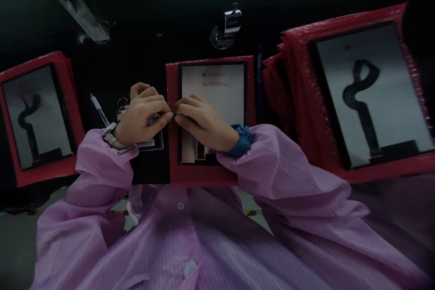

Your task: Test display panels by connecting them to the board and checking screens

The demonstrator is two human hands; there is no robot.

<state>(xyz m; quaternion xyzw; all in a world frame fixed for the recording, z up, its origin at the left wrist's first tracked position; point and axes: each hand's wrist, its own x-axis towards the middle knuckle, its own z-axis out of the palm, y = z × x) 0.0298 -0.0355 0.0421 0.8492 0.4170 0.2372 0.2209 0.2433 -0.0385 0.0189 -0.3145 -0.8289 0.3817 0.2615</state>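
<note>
Over the left edge of the middle panel, my left hand (144,114) is closed, thumb and fingertips pinched together. My right hand (205,123) pinches the same way, its fingertips almost touching the left ones. A tiny dark bit seems to lie between them, too small to name. Below my hands is a flat panel with a pale grey face and black border (217,95). It rests on a red bubble-wrap bag (204,178). My right forearm hides the panel's lower part.
More such panels on red bags lie at left (36,113) and, on a thick pile, at right (404,99). A chrome tally counter (231,23) stands behind. A white pen (99,108) and a labelled box (149,144) are by my left wrist; a blue pen (260,72) lies right of the middle panel.
</note>
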